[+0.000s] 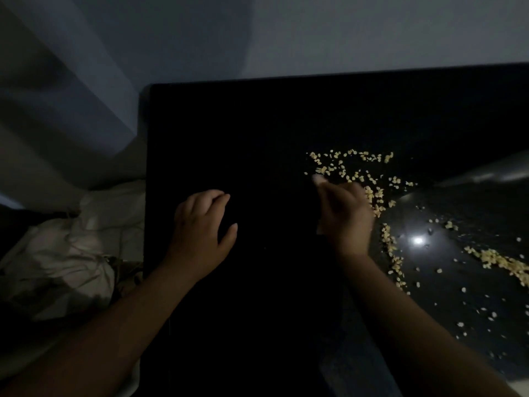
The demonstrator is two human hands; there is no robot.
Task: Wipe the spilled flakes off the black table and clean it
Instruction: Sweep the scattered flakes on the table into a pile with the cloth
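Two bare forearms reach in from the near edge over the black table (257,138). On the left, the left hand (200,230) sits low over bare dark tabletop, its fingers loosely curled and its thumb spread; it holds nothing, and whether it touches the surface is hard to say in this dim light. The right hand (345,216) is blurred at the left edge of the spill, one fingertip stretched toward the far flakes. The blur hides whether its fingers are spread or cupped, so I cannot tell its grip. No cloth shows in either hand.

Pale flakes (352,164) lie on the right half of the table. One band runs just beyond the right hand, a thin line trails nearward along its right side, a thicker streak lies at the right edge, and loose specks scatter around a reflected light (418,240).

Judging by this, the left half looks free of flakes while most of the spill is not yet gathered, so the work seems early.

Off the table's left side lies crumpled pale fabric (71,253), and a plain wall (343,32) stands beyond.
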